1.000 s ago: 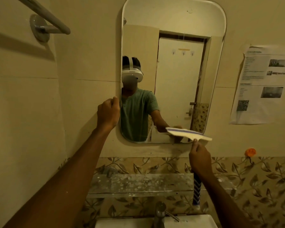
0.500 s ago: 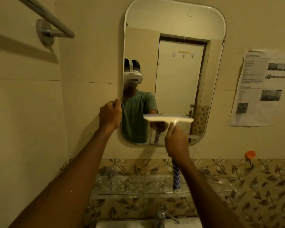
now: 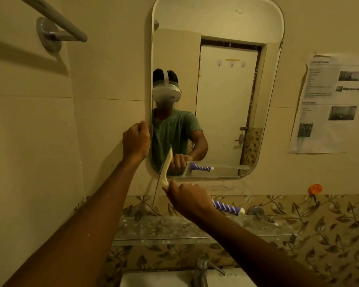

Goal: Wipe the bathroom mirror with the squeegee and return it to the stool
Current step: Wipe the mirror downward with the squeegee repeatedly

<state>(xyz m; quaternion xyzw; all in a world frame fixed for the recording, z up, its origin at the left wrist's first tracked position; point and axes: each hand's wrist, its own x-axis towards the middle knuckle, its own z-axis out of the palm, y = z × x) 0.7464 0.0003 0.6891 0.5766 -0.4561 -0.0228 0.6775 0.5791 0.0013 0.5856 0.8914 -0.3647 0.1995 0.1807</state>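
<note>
A tall mirror point(image 3: 232, 27) with rounded corners hangs on the cream wall. My left hand point(image 3: 135, 140) grips its left edge at mid height. My right hand point(image 3: 188, 198) is shut on the squeegee point(image 3: 165, 169), below the mirror's lower left corner. Its cream blade stands nearly upright against that corner, and its blue-and-white striped handle point(image 3: 228, 208) sticks out to the right of my fist. The stool is out of view.
A glass shelf point(image 3: 174, 230) runs under the mirror, with a tap point(image 3: 201, 266) and white basin point(image 3: 158, 279) below it. A towel bar point(image 3: 56, 19) is mounted at upper left. A printed sheet point(image 3: 330, 102) and an orange hook point(image 3: 315, 189) are on the right wall.
My right hand has moved left and down from the mirror's lower middle, turning the squeegee blade from level to nearly upright. My left hand has stayed on the mirror's edge.
</note>
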